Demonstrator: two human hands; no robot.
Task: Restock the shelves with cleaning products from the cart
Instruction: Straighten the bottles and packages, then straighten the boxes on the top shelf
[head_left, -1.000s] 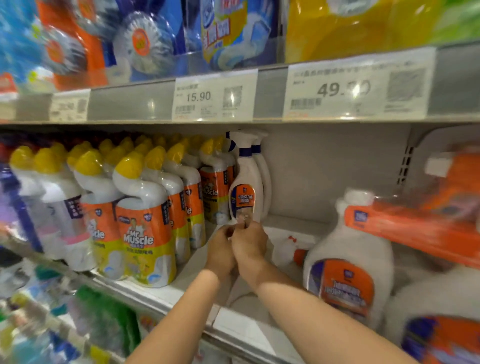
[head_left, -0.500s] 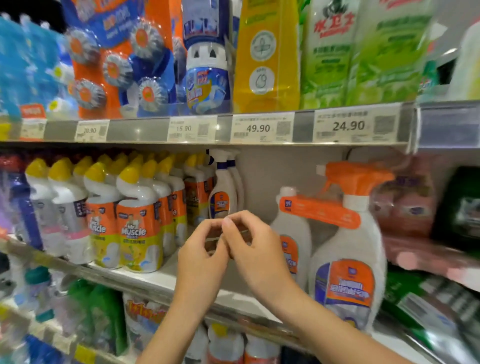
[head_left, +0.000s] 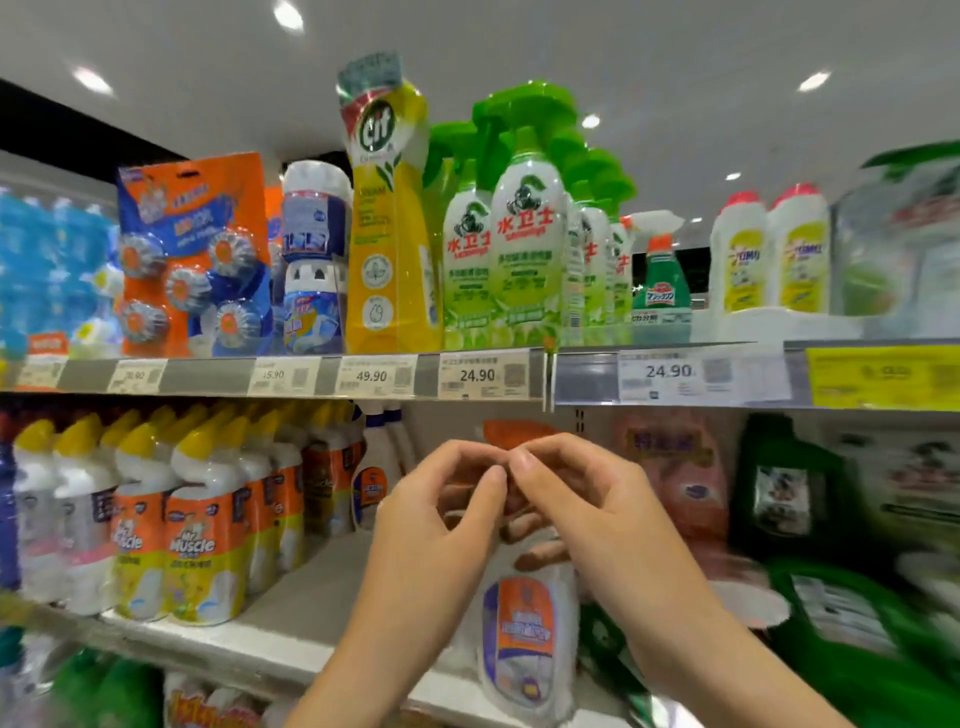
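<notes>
My left hand and my right hand are raised together in front of the middle shelf. Their fingers are bent and the fingertips meet. Whether something small is pinched between them does not show. Directly behind the hands stands a white spray bottle with an orange and blue label. Its orange trigger head peeks out above my fingers. Neither hand touches this bottle. Further back on the same shelf is a smaller white spray bottle with a blue collar.
Rows of yellow-capped Mr Muscle bottles fill the shelf's left side. A pink pouch and a dark green jug sit at the right, blurred. The upper shelf edge carries price tags under a yellow Cif bottle and green spray bottles.
Both hands have drawn back from the small spray bottle deep in the shelf and risen, staying together. The view has tilted upward, bringing the top shelf and ceiling into sight.
</notes>
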